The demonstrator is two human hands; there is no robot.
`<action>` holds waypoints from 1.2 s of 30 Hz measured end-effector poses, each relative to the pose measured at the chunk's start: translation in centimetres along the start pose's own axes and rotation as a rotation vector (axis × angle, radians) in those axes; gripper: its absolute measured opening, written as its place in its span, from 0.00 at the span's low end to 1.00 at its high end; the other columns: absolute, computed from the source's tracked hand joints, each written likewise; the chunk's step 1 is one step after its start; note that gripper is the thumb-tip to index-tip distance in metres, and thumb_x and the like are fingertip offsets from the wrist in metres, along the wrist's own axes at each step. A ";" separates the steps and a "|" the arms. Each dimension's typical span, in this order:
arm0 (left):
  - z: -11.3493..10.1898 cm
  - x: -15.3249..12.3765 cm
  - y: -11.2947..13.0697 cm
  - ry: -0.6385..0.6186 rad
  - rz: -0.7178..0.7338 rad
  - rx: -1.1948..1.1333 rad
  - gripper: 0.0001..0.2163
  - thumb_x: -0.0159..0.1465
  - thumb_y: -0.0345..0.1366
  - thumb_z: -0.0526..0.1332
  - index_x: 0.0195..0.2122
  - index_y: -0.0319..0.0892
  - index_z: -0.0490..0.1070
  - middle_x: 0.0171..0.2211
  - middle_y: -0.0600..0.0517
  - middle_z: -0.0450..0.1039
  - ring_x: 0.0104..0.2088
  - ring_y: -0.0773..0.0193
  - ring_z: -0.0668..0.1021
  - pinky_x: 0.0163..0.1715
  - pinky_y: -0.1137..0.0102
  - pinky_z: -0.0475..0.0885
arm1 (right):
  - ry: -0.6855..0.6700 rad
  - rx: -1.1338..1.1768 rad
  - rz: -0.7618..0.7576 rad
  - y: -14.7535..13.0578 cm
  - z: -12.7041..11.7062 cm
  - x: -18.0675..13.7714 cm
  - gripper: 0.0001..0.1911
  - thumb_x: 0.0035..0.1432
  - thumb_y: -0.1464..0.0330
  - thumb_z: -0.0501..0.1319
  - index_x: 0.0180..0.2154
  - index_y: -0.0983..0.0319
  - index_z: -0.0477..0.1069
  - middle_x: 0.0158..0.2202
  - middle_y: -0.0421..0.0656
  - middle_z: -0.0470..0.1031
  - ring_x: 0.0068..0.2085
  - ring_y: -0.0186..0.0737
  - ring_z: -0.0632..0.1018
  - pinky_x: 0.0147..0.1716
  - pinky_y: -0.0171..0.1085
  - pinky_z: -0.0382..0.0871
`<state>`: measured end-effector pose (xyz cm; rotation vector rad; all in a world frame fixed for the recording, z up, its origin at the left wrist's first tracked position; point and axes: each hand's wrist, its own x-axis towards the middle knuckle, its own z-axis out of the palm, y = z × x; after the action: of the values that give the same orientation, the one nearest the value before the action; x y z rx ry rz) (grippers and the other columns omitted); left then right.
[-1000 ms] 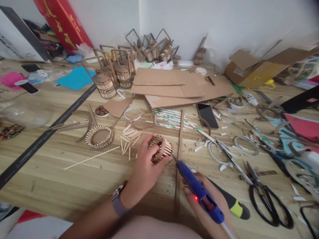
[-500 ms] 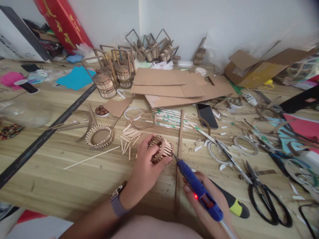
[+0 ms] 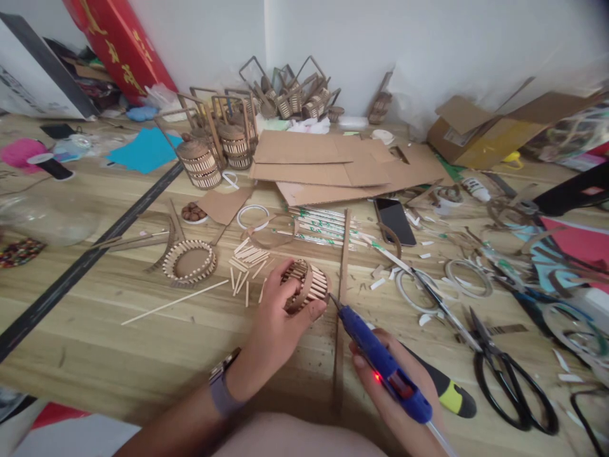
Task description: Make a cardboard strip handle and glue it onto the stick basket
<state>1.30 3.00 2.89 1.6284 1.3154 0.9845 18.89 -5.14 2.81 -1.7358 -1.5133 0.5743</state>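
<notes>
A slatted basket (image 3: 314,284) is gripped, tilted, by the left hand (image 3: 280,311) over the desk (image 3: 181,349). A blue glue gun (image 3: 373,346) is grasped in the right hand (image 3: 413,371), its nozzle (image 3: 335,302) placed at the basket's edge. Green-printed wrappers (image 3: 320,222) are noted beyond, illegible. Gold characters are borne by a red box (image 3: 111,32), not reliably readable.

Slatted basket (image 3: 316,285) has rolled a touch in the left hand (image 3: 276,311), its brown band now slightly further left and a bit more slat showing. Left wrist has eased slightly left. Glue gun (image 3: 368,346) rear end, in the right hand (image 3: 412,377), has swung a little right.
</notes>
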 end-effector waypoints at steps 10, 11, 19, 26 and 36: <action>-0.9 0.2 -0.7 -0.048 0.142 0.133 0.09 0.65 0.42 0.62 0.35 0.42 0.72 0.65 0.45 0.56 0.65 0.50 0.62 0.61 0.55 0.64 | -0.052 0.087 0.083 0.8 -0.6 0.3 0.11 0.58 0.58 0.59 0.31 0.57 0.73 0.27 0.40 0.77 0.28 0.40 0.77 0.25 0.34 0.69; -1.1 0.3 -1.0 -0.063 0.189 0.225 0.07 0.65 0.40 0.62 0.35 0.42 0.72 0.65 0.44 0.55 0.66 0.48 0.59 0.62 0.52 0.61 | -0.037 0.103 0.108 0.8 -0.6 0.3 0.11 0.58 0.58 0.58 0.31 0.57 0.73 0.27 0.40 0.77 0.29 0.40 0.77 0.26 0.34 0.69; -1.7 0.1 -1.7 -0.210 0.339 0.802 0.07 0.61 0.25 0.61 0.39 0.41 0.73 0.65 0.41 0.53 0.67 0.33 0.51 0.60 0.34 0.52 | 0.004 0.146 0.149 0.0 -0.3 0.5 0.11 0.58 0.57 0.59 0.31 0.57 0.73 0.28 0.40 0.77 0.29 0.41 0.76 0.28 0.36 0.70; -0.3 -0.1 -1.6 -0.161 0.287 0.900 0.06 0.59 0.29 0.66 0.36 0.39 0.71 0.66 0.38 0.50 0.64 0.32 0.59 0.57 0.39 0.61 | 0.027 0.175 0.154 -0.1 -0.5 0.3 0.10 0.57 0.59 0.59 0.31 0.56 0.73 0.29 0.39 0.76 0.31 0.41 0.77 0.30 0.35 0.69; 0.5 -0.1 -2.4 -0.152 0.294 0.859 0.04 0.60 0.26 0.62 0.29 0.38 0.70 0.68 0.37 0.50 0.57 0.42 0.71 0.49 0.47 0.73 | 0.031 0.181 0.154 0.2 -0.7 0.1 0.09 0.57 0.59 0.59 0.31 0.57 0.73 0.29 0.39 0.76 0.31 0.40 0.77 0.31 0.35 0.68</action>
<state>0.92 3.13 0.49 2.5375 1.5197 0.4288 19.58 -5.22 3.05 -1.7212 -1.2717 0.7365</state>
